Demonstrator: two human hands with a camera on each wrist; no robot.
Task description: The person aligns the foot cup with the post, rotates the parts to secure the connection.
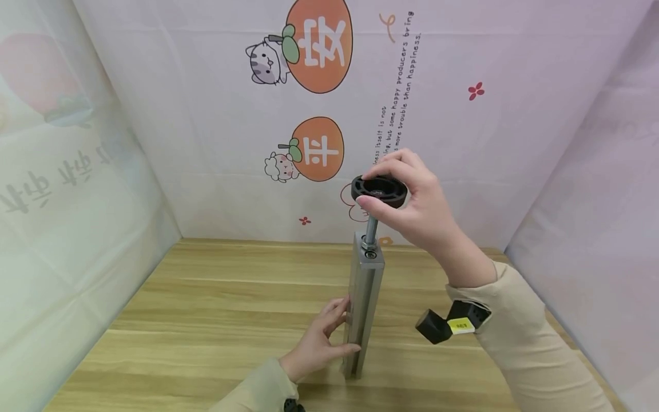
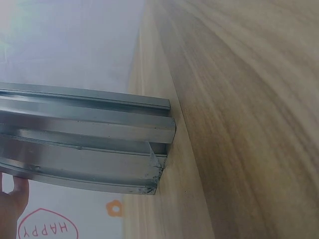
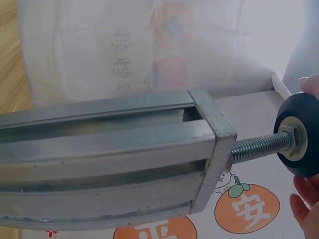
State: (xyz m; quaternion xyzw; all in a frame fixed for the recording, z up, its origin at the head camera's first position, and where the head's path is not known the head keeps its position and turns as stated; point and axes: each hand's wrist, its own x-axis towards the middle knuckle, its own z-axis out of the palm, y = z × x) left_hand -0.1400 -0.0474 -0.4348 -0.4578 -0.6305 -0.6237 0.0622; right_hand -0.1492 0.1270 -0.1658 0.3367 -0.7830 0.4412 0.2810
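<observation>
A grey slotted aluminum profile stands upright on the wooden table. My left hand grips its lower part, thumb on the near side and fingers on the left. A metal end plate caps the top. From it rises a threaded rod with a nut at its base, carrying a round black leveling foot. My right hand holds the foot's rim between thumb and fingers. In the left wrist view, the profile's bottom end meets the tabletop, and part of its edge looks rough.
Around the wooden table hang pale cloth walls; the back cloth is printed with oranges, cartoon animals and text. A black wrist device with a yellow label sits on the right sleeve.
</observation>
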